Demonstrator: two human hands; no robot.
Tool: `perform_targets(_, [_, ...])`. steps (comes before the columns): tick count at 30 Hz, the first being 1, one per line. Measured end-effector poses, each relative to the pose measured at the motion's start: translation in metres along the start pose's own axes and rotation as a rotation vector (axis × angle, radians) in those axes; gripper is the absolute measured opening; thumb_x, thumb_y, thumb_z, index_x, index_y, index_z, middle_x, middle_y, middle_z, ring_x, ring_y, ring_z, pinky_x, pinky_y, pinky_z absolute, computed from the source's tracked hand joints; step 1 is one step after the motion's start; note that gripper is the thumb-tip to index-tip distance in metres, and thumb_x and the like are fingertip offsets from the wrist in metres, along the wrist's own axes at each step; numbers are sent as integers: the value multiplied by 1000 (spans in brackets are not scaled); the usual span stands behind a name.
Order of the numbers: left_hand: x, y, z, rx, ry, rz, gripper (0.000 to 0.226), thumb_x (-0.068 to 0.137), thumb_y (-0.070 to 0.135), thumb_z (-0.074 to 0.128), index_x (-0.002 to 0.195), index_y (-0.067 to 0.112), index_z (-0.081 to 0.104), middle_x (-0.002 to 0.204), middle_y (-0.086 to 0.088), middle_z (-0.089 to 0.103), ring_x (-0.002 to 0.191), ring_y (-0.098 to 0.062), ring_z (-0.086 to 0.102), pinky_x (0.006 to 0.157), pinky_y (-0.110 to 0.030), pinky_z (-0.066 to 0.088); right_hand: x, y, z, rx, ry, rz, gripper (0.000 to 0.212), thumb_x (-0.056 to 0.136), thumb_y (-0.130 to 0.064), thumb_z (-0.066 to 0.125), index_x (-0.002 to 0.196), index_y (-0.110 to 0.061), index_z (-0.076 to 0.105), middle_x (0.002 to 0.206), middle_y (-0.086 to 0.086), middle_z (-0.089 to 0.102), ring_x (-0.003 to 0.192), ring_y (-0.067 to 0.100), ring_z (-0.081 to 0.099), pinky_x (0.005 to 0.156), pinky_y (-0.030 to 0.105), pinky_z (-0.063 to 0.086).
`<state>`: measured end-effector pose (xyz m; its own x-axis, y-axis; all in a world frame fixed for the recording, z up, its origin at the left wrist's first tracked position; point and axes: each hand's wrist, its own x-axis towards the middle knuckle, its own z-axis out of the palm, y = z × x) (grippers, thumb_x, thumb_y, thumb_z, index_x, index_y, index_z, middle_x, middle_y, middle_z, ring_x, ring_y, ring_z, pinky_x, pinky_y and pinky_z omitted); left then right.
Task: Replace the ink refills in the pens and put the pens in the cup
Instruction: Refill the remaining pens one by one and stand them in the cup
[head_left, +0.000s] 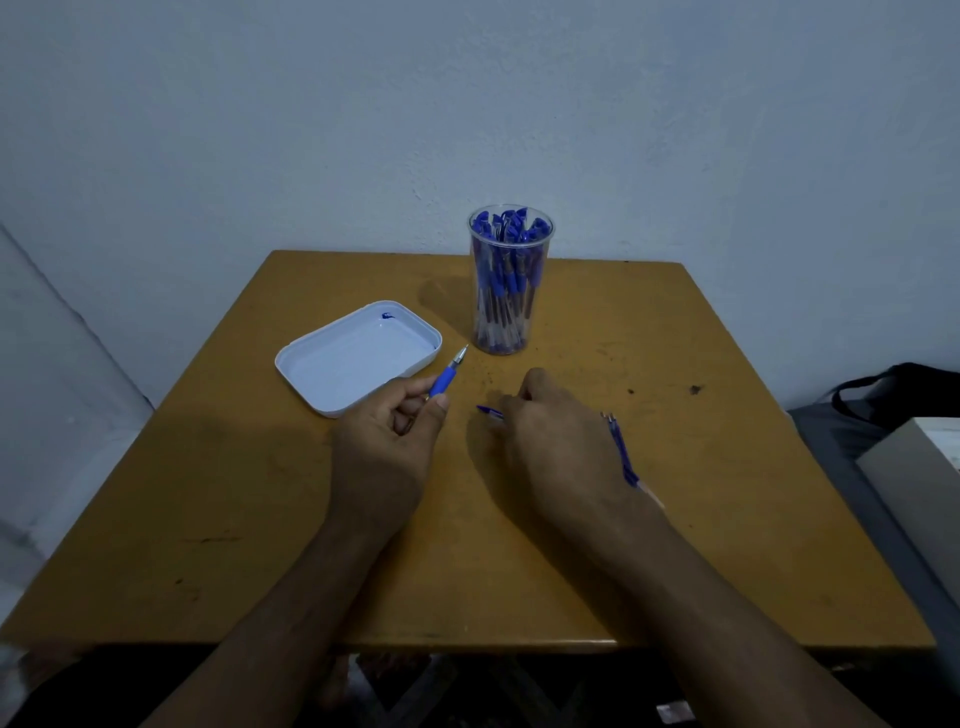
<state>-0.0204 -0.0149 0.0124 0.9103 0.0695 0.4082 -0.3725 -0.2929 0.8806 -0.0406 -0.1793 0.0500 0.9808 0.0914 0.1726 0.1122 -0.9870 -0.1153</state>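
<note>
My left hand (387, 439) grips a blue pen (449, 373) by its rubber grip, with the silver tip pointing up and right toward the cup. Palm down on the table, my right hand (550, 441) curls its fingers over a small blue piece (488, 411) that sticks out to the left of the fingers; I cannot tell whether it is a cap or a refill. Just right of that hand lie a couple of blue refills (621, 449), partly hidden by the wrist. A clear plastic cup (509, 283) holding several blue pens stands at the back of the table.
A white shallow tray (311, 371) with a blue ink spot sits left of the cup, just beyond my left hand. The brown table (260, 519) ends against a pale wall. A dark bag and a grey box lie off the table's right side.
</note>
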Motion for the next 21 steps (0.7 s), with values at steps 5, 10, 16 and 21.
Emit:
perform_targets(5, [1, 1, -3, 18, 7, 24, 27, 98, 21, 66, 122, 9, 72, 84, 4, 72, 79, -20, 69, 69, -36, 62, -3, -11, 5, -44, -16, 9, 30, 99, -19, 60, 129, -15, 55, 127, 8, 44, 106, 20, 54, 73, 31, 51])
perform_targets(10, [0, 3, -1, -21, -11, 27, 26, 97, 18, 67, 122, 9, 72, 81, 1, 71, 74, -22, 68, 64, -34, 60, -2, -8, 5, 43, 21, -34, 30, 101, -22, 57, 130, -21, 53, 120, 1, 54, 110, 16, 49, 75, 28, 44])
perform_targets(16, [0, 1, -1, -71, -45, 18, 26, 96, 15, 69, 121, 11, 73, 79, 1, 70, 71, -22, 66, 62, -35, 59, 0, 7, -6, 629, 99, 135, 7, 95, -20, 68, 98, -27, 70, 96, -14, 60, 85, 2, 57, 67, 11, 44])
perform_targets(21, [-2, 7, 1, -111, -130, 25, 27, 95, 12, 69, 118, 27, 70, 85, 1, 73, 80, -29, 68, 71, -43, 60, 1, 23, -17, 1270, 130, 258, 17, 95, -1, 65, 98, -14, 74, 83, 9, 75, 75, 20, 69, 64, 36, 58])
